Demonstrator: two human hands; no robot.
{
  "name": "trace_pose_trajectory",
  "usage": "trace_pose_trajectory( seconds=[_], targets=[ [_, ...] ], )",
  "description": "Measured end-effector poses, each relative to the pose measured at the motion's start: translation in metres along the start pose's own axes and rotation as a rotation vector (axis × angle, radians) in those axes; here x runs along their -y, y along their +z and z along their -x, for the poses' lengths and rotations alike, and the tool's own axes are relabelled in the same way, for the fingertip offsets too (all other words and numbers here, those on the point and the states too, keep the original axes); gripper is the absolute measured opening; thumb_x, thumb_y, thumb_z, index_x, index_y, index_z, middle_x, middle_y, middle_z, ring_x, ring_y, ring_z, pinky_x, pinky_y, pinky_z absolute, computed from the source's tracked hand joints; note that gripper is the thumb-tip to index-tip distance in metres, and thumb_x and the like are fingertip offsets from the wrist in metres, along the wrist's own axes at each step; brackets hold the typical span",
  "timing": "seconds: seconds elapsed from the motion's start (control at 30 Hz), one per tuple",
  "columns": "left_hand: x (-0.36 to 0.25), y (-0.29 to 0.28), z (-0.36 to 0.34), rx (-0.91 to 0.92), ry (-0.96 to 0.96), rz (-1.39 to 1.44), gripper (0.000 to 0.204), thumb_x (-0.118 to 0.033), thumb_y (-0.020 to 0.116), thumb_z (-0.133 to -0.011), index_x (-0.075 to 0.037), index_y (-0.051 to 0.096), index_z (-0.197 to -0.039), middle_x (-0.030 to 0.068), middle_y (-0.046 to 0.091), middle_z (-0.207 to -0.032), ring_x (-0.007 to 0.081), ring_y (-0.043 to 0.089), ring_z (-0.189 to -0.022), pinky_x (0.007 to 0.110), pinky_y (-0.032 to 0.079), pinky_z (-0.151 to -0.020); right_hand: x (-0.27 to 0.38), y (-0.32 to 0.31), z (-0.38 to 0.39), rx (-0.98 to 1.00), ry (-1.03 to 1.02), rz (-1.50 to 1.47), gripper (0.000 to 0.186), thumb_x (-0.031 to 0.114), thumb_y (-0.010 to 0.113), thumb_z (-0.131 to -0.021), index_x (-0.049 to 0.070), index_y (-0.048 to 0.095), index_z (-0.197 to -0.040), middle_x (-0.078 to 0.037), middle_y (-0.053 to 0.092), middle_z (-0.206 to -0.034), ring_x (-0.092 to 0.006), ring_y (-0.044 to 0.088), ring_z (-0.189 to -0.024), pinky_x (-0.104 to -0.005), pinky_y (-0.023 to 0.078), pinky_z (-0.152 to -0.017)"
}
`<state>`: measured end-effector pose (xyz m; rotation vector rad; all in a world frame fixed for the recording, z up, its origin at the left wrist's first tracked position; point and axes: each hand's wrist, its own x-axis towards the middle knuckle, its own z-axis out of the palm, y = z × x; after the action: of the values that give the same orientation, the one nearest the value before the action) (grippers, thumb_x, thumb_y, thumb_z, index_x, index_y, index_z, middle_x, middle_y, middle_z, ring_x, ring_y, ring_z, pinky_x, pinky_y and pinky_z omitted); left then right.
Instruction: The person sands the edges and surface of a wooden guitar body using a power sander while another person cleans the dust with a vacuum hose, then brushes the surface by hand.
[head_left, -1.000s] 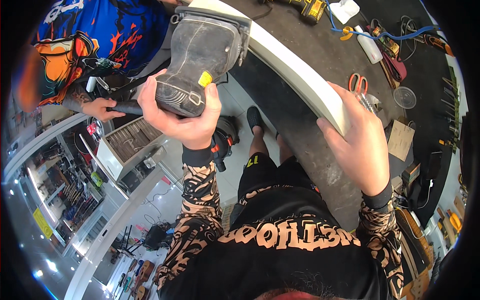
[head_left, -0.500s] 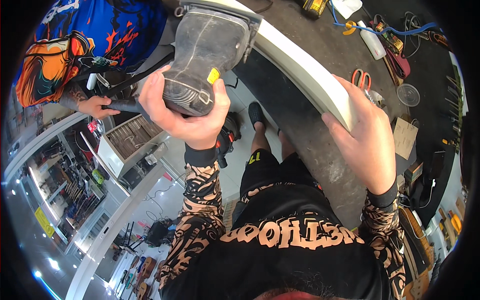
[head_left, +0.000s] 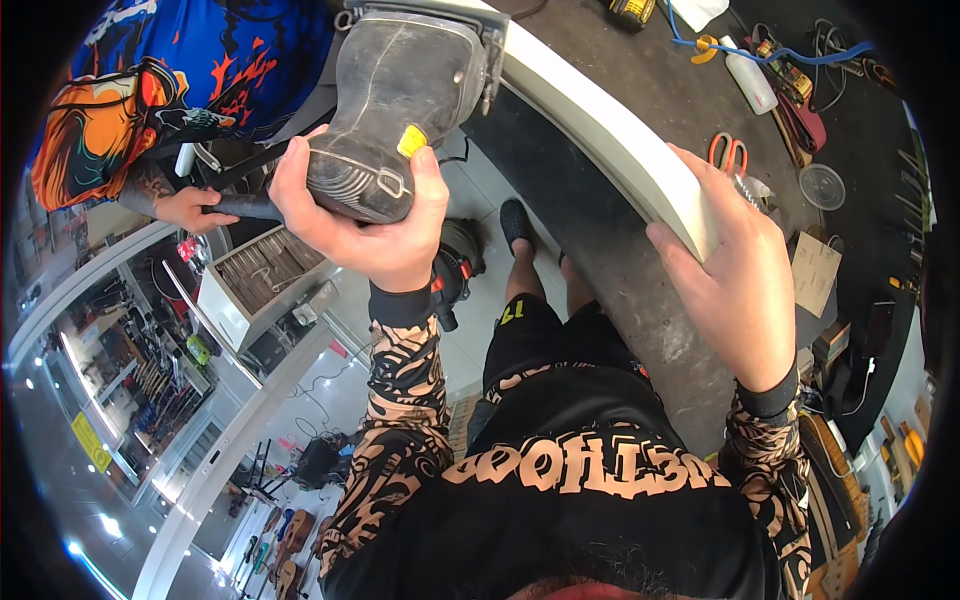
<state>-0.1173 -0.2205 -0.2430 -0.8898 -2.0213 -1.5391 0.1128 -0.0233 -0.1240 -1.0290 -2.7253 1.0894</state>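
A dusty black power sander (head_left: 400,80) with a small yellow label is in my left hand (head_left: 370,240), my fingers and thumb wrapped round its rounded grip end. Its far end is at the upper left part of a long, pale, curved piece (head_left: 600,120) that runs diagonally over the dark workbench (head_left: 680,380). My right hand (head_left: 730,280) grips that piece's lower right end, thumb on its near side. At the left, a co-worker's hand (head_left: 185,210) holds a black hose (head_left: 245,208) beside my sander; whether it joins the sander is hidden.
The co-worker's blue patterned clothing (head_left: 230,70) fills the upper left. On the bench lie red-handled scissors (head_left: 728,150), a white bottle (head_left: 750,75), a yellow power tool (head_left: 630,10), blue cord and cardboard (head_left: 812,270). A slatted box (head_left: 258,275) and floor-standing machine (head_left: 458,260) are below left.
The sander and my left hand moved slightly right, then back up and to the left. My right hand has shifted a little to the right along with the pale piece.
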Motion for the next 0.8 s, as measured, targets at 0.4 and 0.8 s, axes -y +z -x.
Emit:
trace_pose_trajectory(
  seconds=[0.4,0.8],
  targets=[
    [0.001,0.001,0.008,0.041,0.012,0.025,0.103,-0.017,0.099,-0.078,-0.002,0.041,-0.163,0.0211,0.056,-0.144,0.0359,0.059,-0.128,0.052,0.049,-0.113,-0.001,0.000,0.002,-0.016,0.002,-0.004,0.060,0.009,0.086,-0.091,0.007,0.070,-0.149,-0.024,0.082,-0.120,-0.0450,0.079,-0.107,-0.0475,0.063,-0.092],
    [0.003,-0.001,0.015,0.079,0.036,0.035,0.101,-0.006,0.095,-0.085,-0.001,0.036,-0.166,0.0210,0.057,-0.148,0.0312,0.062,-0.131,0.046,0.054,-0.116,-0.002,0.003,0.001,-0.040,-0.021,0.013,0.059,0.009,0.086,-0.090,0.008,0.072,-0.147,-0.025,0.081,-0.113,-0.0457,0.079,-0.104,-0.0487,0.062,-0.092]
  ],
)
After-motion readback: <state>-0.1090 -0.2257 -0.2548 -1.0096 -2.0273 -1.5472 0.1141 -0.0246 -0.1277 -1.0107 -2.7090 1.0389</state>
